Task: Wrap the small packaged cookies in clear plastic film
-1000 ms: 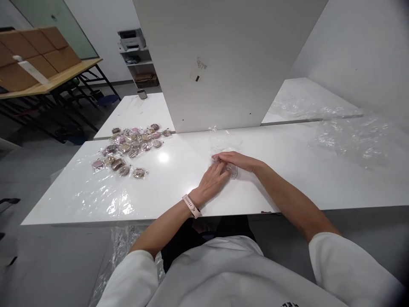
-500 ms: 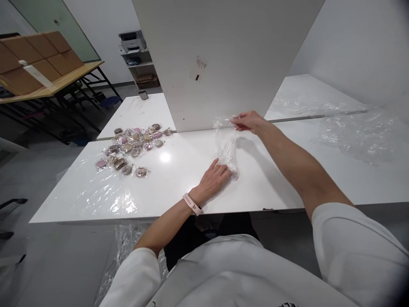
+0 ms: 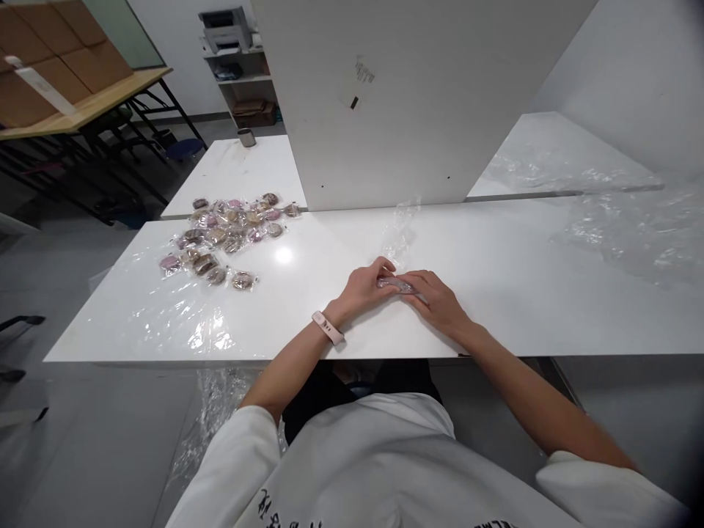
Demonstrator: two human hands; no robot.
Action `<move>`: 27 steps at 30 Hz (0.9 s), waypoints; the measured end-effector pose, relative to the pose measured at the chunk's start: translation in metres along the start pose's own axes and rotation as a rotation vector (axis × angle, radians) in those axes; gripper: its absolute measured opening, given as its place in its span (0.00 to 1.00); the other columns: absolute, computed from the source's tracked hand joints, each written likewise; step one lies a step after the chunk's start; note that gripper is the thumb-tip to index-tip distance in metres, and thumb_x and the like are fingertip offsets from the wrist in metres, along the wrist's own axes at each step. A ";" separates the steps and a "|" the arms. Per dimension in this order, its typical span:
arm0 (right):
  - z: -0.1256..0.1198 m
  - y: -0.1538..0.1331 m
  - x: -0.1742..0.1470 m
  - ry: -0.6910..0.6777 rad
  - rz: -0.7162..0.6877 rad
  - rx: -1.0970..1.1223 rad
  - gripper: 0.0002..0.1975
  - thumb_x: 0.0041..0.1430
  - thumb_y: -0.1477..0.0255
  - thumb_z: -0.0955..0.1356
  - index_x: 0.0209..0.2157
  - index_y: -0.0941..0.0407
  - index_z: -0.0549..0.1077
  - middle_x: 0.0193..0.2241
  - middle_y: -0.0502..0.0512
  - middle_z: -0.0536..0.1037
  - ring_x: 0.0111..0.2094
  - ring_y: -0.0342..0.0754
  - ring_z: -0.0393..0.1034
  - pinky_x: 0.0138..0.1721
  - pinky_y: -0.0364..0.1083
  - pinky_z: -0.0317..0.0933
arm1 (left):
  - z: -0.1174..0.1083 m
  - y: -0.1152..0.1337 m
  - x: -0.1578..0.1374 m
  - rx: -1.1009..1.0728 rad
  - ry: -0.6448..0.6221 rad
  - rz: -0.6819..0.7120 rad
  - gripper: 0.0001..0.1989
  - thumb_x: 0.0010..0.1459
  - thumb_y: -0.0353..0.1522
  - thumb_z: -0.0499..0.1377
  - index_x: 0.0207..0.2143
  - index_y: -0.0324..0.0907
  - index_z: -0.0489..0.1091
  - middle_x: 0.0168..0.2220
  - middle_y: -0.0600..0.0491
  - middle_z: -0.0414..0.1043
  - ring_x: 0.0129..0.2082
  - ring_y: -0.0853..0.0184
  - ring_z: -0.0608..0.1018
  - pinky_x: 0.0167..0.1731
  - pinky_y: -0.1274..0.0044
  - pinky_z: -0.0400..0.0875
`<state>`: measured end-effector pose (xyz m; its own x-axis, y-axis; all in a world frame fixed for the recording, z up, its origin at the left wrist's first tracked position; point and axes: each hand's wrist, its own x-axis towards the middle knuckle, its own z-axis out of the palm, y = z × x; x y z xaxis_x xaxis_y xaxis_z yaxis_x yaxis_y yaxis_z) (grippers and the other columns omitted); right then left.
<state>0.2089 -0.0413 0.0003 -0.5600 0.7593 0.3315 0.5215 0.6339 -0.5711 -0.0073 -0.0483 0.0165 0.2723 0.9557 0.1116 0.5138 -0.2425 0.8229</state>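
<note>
The near edge of the glossy white table (image 3: pixel 495 293) runs straight across just in front of the person's white sleeves, and bare tabletop lies open at 3 o'clock and 9 o'clock of the hands. The left hand (image 3: pixel 364 287), with a pale pink wristband (image 3: pixel 328 328) on its wrist, lies low on the table with its forearm angled in from 7 o'clock; the right hand (image 3: pixel 437 301) comes in from 5 o'clock, palm down. The fingers of both hands are closed together on a small pink item wrapped in clear plastic film (image 3: pixel 397 284), which sits on the table between them, close to the near edge. A loose tail of that clear film (image 3: pixel 400 233) trails away at 12 o'clock toward the upright white partition board (image 3: pixel 418 110). Half a second ago the right hand was raised far out at 12 o'clock, stretching the film upward; it has now come back down beside the left hand. At 10 o'clock, well apart, lies a cluster of small film-wrapped pink and brown pieces (image 3: pixel 225 238). At 2 o'clock, crumpled sheets of clear plastic (image 3: pixel 632 227) cover the far right of the table.
</note>
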 end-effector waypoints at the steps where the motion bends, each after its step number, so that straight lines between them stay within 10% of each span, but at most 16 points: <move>1: 0.006 0.003 0.000 0.049 0.028 -0.014 0.16 0.67 0.66 0.64 0.52 0.52 0.74 0.48 0.61 0.78 0.50 0.57 0.71 0.51 0.56 0.66 | -0.004 0.000 0.005 -0.056 0.013 -0.033 0.15 0.57 0.38 0.66 0.43 0.43 0.68 0.40 0.51 0.76 0.39 0.65 0.76 0.40 0.72 0.71; 11: 0.001 0.026 0.051 -0.004 0.411 0.198 0.22 0.63 0.53 0.66 0.52 0.52 0.72 0.29 0.50 0.76 0.30 0.49 0.69 0.32 0.48 0.62 | -0.004 -0.019 0.037 -0.190 0.288 -0.223 0.12 0.55 0.37 0.64 0.40 0.43 0.69 0.34 0.55 0.71 0.32 0.68 0.69 0.33 0.76 0.63; 17: 0.017 0.027 0.035 0.184 0.007 -0.225 0.18 0.68 0.58 0.64 0.52 0.52 0.74 0.58 0.62 0.72 0.56 0.61 0.64 0.53 0.58 0.61 | 0.002 -0.015 0.045 0.108 0.311 -0.228 0.04 0.58 0.35 0.61 0.34 0.45 0.68 0.36 0.53 0.75 0.36 0.64 0.73 0.35 0.74 0.62; 27: 0.006 0.026 0.044 -0.037 -0.045 -0.293 0.19 0.73 0.64 0.56 0.49 0.56 0.74 0.43 0.62 0.80 0.43 0.56 0.70 0.44 0.53 0.63 | -0.003 -0.004 0.032 0.120 0.319 -0.312 0.09 0.65 0.38 0.56 0.36 0.44 0.73 0.46 0.48 0.73 0.37 0.62 0.75 0.38 0.70 0.67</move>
<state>0.1941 0.0080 -0.0045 -0.6073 0.7269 0.3206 0.6561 0.6865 -0.3134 -0.0026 -0.0165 0.0184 -0.1650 0.9850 0.0500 0.6269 0.0656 0.7764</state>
